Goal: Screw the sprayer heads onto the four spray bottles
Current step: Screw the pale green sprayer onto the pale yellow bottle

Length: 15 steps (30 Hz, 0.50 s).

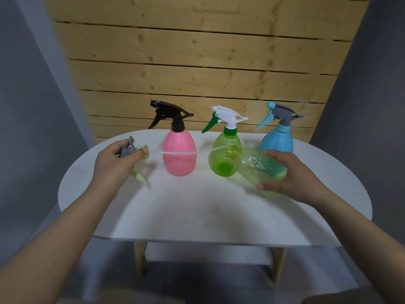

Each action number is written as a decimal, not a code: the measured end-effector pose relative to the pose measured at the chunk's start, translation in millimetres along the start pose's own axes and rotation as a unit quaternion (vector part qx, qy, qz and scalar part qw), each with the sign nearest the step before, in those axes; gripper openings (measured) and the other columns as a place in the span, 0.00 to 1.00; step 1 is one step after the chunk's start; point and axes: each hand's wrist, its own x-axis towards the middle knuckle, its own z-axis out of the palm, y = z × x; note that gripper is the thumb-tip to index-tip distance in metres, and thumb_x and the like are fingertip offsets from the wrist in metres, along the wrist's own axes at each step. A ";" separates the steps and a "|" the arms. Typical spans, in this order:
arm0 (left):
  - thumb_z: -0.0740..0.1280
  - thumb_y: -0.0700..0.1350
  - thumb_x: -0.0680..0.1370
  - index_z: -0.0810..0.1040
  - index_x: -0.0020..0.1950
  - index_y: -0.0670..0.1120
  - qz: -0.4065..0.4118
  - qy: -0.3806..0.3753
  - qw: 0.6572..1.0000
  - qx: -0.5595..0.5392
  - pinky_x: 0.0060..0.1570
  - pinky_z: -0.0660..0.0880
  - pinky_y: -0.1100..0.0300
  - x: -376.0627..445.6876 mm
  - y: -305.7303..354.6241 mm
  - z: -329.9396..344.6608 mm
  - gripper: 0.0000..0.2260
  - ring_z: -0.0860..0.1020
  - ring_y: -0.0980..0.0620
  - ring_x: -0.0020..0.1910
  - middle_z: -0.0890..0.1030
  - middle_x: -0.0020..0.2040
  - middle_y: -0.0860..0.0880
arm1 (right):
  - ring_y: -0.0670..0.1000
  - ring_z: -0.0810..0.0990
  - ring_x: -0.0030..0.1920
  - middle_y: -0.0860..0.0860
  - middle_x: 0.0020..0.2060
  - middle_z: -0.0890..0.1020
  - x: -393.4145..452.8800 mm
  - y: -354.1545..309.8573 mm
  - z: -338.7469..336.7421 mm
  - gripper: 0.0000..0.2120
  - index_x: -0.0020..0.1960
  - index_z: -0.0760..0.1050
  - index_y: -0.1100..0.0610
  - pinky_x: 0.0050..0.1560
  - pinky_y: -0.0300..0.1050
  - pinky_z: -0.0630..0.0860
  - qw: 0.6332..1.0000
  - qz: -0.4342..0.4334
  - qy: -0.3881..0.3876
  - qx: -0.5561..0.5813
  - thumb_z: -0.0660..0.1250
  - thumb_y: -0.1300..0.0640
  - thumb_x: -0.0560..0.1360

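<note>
Nearest the camera, the last, yellow-green bottle (262, 170) is being gripped around its body by the right hand (291, 176) and tilted, open neck turned leftward, seemingly to receive its head. Opposite, the grey-and-green sprayer head (133, 150) is being pinched in the closed fingers of the left hand (114, 161), its dip tube (175, 152) being aimed at that neck. Farther back on the white table (197, 211), the pink bottle (179, 154), green bottle (221, 156) and blue bottle (277, 139) are being left standing, heads apparently fitted.

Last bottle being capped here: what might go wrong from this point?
The left hand holds the loose sprayer head, whose long dip tube stretches across in front of the pink bottle; it could miss the neck or knock that bottle. The right hand holds the pale green bottle tilted, close to the standing green bottle, which it might bump.
</note>
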 end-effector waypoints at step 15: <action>0.75 0.52 0.67 0.78 0.60 0.49 0.052 0.003 0.997 0.065 0.46 0.71 0.61 -3.5 0.1 4.5 0.22 0.77 0.51 0.52 0.79 0.54 0.51 | 0.49 0.68 0.59 0.54 0.63 0.70 -0.4 -2.0 2.9 0.41 0.69 0.67 0.47 0.55 0.36 0.61 0.999 -0.015 -0.007 -0.042 0.80 0.53 0.60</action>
